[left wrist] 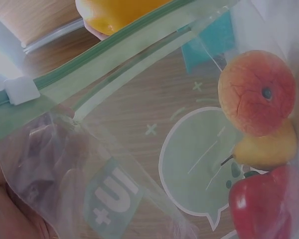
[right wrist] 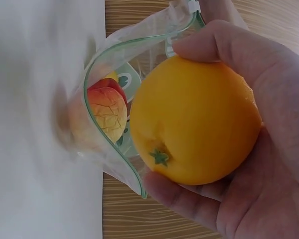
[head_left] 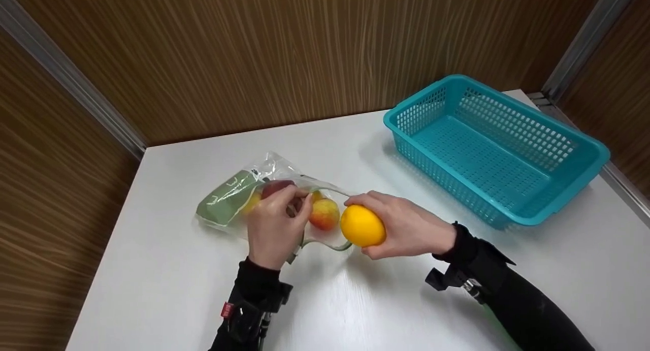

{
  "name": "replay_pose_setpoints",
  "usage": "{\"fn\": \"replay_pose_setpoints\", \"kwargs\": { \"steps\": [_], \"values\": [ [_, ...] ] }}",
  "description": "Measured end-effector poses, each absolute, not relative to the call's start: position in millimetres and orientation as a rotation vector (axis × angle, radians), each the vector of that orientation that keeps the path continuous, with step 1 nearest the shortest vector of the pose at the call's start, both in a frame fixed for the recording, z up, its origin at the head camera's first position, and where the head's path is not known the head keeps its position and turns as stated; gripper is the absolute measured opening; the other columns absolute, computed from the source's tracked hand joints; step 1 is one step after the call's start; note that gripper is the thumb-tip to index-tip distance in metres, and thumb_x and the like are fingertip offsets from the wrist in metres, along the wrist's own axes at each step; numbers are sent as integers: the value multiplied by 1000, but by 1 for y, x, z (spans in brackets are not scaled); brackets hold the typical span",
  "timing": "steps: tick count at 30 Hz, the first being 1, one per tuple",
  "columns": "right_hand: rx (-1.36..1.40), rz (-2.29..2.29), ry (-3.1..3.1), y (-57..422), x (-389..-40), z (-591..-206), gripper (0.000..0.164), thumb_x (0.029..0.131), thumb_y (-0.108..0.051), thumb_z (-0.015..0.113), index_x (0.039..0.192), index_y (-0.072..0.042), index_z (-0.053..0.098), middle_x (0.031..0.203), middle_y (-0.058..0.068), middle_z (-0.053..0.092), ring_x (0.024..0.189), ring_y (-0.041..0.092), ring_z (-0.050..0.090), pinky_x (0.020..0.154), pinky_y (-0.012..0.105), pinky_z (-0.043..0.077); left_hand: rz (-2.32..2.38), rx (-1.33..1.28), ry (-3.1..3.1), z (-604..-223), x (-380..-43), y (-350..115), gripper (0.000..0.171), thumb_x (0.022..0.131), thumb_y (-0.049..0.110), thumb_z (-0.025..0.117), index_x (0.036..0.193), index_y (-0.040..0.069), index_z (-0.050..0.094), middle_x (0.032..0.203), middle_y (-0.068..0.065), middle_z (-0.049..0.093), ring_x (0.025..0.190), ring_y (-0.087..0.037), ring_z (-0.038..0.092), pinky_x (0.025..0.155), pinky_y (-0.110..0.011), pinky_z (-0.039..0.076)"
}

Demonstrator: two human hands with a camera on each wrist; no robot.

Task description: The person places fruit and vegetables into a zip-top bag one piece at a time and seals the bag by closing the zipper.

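Observation:
My right hand (head_left: pixel 406 225) grips an orange (head_left: pixel 362 226), thumb and fingers curled round its sides, right at the mouth of a clear zip bag (head_left: pixel 269 163). A small green star-shaped stem end shows on the orange (right wrist: pixel 194 119) in the right wrist view. With thumb and fingertips, my left hand (head_left: pixel 277 229) pinches the bag's edge near its white slider (left wrist: pixel 22 90). The bag lies on its side, its green-rimmed opening spread toward the orange. Inside are a round red-and-yellow fruit (left wrist: pixel 259 92), a yellow pear (left wrist: pixel 269 147) and a glossy red pepper-like piece (left wrist: pixel 264 204).
A turquoise perforated basket (head_left: pixel 459 188) with nothing in it stands at the back right of the white table (head_left: pixel 177 290). Wood-grain panels (head_left: pixel 264 61) rise behind the table and along both sides.

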State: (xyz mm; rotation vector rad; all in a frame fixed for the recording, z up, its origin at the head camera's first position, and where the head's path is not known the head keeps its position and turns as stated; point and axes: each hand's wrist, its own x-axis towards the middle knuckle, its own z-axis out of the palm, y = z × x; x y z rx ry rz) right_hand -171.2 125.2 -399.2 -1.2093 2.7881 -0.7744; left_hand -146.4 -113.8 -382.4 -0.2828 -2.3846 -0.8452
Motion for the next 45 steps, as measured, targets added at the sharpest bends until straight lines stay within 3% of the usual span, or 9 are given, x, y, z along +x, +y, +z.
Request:
{"fn": "replay_pose_setpoints", "kwargs": {
  "steps": [16,21,28,36,41,45],
  "values": [
    [-1105,-887,2826,101,-163,-421,73,71,-44,76,133,-22,45,117,-7,61,91,6,60,81,25,55,-823,-313,-2380,-386,-146,-109,5,83,19,70,87,16,72,69,3,67,58,-8,58,55,-18,47],
    [-1008,-868,2903,91,-163,-431,70,72,-47,74,129,-22,42,109,-5,63,85,8,62,77,23,54,-808,-328,-2373,-386,-146,-109,5,84,19,70,87,16,72,69,3,68,58,-7,58,55,-18,48],
    [-920,-901,2889,83,-170,-433,69,76,-50,71,131,-20,41,118,4,62,88,12,63,77,24,54,-807,-371,-2374,-386,-146,-109,7,85,20,70,87,14,71,73,2,71,59,-8,60,56,-18,49],
    [-707,-1090,2782,84,-176,-430,67,78,-50,70,132,-21,43,109,-1,64,80,11,58,69,23,50,-791,-385,-2373,-385,-146,-108,7,86,21,69,86,14,71,70,2,68,58,-8,59,56,-18,49],
    [-738,-981,2940,75,-175,-433,72,77,-54,68,134,-16,44,114,2,64,81,12,59,70,24,51,-782,-399,-2371,-386,-146,-107,8,86,21,69,85,14,70,69,2,67,58,-8,59,55,-18,48],
    [-797,-862,3033,64,-176,-438,72,76,-54,69,131,-14,48,103,4,66,76,13,58,66,26,50,-769,-407,-2365,-386,-146,-106,9,86,22,68,83,14,70,69,2,68,57,-8,59,54,-18,47]
  ]
}}
